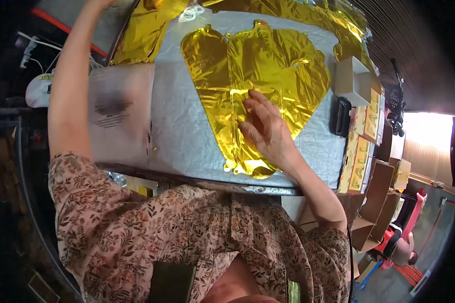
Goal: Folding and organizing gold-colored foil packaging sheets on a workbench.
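Note:
A flat gold foil balloon (288,60) with small tabs along its edges lies on a grey cloth-like work surface (172,121) in front of me. My right hand (268,126) rests on its lower part, palm down, with fingers somewhat spread. My left forearm (71,91) stretches far up the left side. The left hand is cut off by the upper edge, so its fingers are hidden. More gold foil (141,35) lies at the upper left, and another crumpled stretch runs along the far edge. A small white coil of string (191,13) lies between them.
A translucent plastic sheet (121,91) with a dark smudge covers the left end. An open white box (351,83) and a black object (342,117) sit at the right, beside printed yellow cartons (360,164). Farther right are brown cartons (376,197) and another person (402,247).

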A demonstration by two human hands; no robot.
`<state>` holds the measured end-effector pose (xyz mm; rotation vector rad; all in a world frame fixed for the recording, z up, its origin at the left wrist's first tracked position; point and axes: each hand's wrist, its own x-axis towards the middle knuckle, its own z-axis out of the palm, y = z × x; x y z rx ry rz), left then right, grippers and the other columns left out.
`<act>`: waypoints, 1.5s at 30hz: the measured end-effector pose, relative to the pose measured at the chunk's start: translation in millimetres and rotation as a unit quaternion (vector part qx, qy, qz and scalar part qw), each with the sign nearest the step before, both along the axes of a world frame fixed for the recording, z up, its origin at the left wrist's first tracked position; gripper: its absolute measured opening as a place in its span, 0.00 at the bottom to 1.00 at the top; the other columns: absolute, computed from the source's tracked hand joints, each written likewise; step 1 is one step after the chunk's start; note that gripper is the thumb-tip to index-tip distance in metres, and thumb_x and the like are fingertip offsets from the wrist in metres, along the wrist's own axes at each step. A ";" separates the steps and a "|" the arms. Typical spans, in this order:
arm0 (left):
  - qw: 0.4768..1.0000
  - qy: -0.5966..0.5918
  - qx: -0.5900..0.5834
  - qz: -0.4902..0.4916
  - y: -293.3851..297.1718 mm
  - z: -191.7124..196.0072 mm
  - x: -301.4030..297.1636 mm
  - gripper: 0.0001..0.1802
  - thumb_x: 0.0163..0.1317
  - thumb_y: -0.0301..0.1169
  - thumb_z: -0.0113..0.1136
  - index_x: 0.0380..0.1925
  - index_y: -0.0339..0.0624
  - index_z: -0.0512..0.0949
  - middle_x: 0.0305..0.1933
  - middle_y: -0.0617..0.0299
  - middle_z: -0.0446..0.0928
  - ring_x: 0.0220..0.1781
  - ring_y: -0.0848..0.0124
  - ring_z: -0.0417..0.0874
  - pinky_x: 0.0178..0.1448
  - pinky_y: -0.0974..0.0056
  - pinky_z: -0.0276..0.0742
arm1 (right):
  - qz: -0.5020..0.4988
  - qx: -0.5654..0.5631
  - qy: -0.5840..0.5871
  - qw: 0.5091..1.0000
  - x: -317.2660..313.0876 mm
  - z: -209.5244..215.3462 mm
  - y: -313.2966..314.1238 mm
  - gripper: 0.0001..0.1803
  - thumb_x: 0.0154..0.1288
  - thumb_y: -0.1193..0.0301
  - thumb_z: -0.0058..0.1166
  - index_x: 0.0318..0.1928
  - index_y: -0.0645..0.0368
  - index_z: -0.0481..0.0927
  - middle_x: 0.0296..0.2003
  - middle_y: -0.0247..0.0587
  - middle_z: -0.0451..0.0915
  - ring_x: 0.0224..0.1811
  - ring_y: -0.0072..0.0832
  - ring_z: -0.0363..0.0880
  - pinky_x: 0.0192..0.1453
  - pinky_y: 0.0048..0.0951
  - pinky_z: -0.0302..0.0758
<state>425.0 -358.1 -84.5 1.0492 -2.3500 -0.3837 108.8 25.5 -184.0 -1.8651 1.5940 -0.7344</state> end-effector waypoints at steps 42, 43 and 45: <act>0.995 -0.080 0.019 0.059 213.6 -98.9 -100.4 0.23 0.67 0.48 0.61 0.32 0.35 0.85 0.40 0.43 0.84 0.43 0.45 0.84 0.48 0.50 0.80 | 0.013 -0.119 0.252 0.960 -38.2 -34.0 49.5 0.33 0.78 0.57 0.47 0.76 0.59 0.60 0.77 0.52 0.57 0.80 0.49 0.52 0.80 0.56 0.48; 0.995 -0.079 0.022 0.063 218.4 -105.0 -114.7 0.23 0.67 0.48 0.61 0.32 0.35 0.85 0.40 0.43 0.84 0.43 0.45 0.84 0.48 0.50 0.80 | 0.014 -0.126 0.264 0.956 -36.9 -33.7 48.9 0.33 0.78 0.57 0.47 0.76 0.59 0.60 0.77 0.52 0.58 0.80 0.49 0.52 0.80 0.57 0.49; 0.992 -0.087 0.011 0.094 221.8 -121.4 -137.5 0.27 0.63 0.50 0.65 0.22 0.32 0.83 0.31 0.41 0.82 0.35 0.42 0.83 0.43 0.47 0.79 | 0.017 -0.132 0.275 0.952 -35.7 -35.2 46.0 0.33 0.78 0.57 0.47 0.75 0.60 0.60 0.76 0.52 0.58 0.80 0.50 0.53 0.80 0.57 0.49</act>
